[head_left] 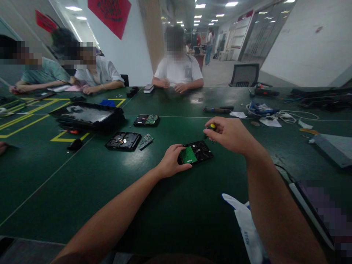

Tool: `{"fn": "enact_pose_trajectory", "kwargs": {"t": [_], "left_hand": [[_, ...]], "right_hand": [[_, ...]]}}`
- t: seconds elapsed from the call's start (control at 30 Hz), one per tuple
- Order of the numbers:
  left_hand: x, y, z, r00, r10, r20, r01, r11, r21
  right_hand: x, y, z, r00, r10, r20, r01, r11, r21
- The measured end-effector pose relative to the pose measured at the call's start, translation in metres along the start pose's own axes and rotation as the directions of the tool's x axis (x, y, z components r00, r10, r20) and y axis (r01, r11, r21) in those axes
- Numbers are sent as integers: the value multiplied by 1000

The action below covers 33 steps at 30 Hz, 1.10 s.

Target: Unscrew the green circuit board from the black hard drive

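Observation:
A hard drive [203, 150] with a green circuit board [189, 155] lies on the dark green table in front of me. My left hand [173, 161] grips its left end between thumb and fingers. Beyond the drive's right end, my right hand [227, 134] is closed around a small screwdriver [212, 126] with a yellow-topped handle; its tip is hard to make out. Tiny bits lie on the table below that hand. To the left are an opened drive casing [123, 141], a loose circuit board [146, 141] and another drive [146, 120].
A black tray [90, 114] stands at the left. Cables [264, 110], a grey box [334, 146] and a pen-like tool [218, 110] lie right. A white glove [247, 227] is near my right forearm. Several people sit across the table.

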<state>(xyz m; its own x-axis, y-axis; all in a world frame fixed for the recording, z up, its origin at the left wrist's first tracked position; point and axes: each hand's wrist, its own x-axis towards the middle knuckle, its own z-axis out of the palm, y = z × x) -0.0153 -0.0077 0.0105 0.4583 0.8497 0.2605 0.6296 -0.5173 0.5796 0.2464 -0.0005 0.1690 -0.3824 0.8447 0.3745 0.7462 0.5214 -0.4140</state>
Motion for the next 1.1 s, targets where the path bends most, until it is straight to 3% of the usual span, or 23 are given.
{"fn": "enact_pose_trajectory", "kwargs": {"t": [0.3,0.43,0.8,1.1], "left_hand": [[27,-10,-16,964,143,223,-111,982,-150],[39,-11,-16,937,200,288,-144,968,-204],[35,-8,-10,950,227,214,-184,961,-207],[35,-7,-2,959,234,161,-212,967,-140]], "right_hand": [[-4,12,-8,997,76,-11,-74,987,144],[-3,15,-6,998,60,-31,-56,992,112],[3,6,4,1000,23,21,-23,1000,0],[3,5,6,999,41,22,-42,999,26]]}}
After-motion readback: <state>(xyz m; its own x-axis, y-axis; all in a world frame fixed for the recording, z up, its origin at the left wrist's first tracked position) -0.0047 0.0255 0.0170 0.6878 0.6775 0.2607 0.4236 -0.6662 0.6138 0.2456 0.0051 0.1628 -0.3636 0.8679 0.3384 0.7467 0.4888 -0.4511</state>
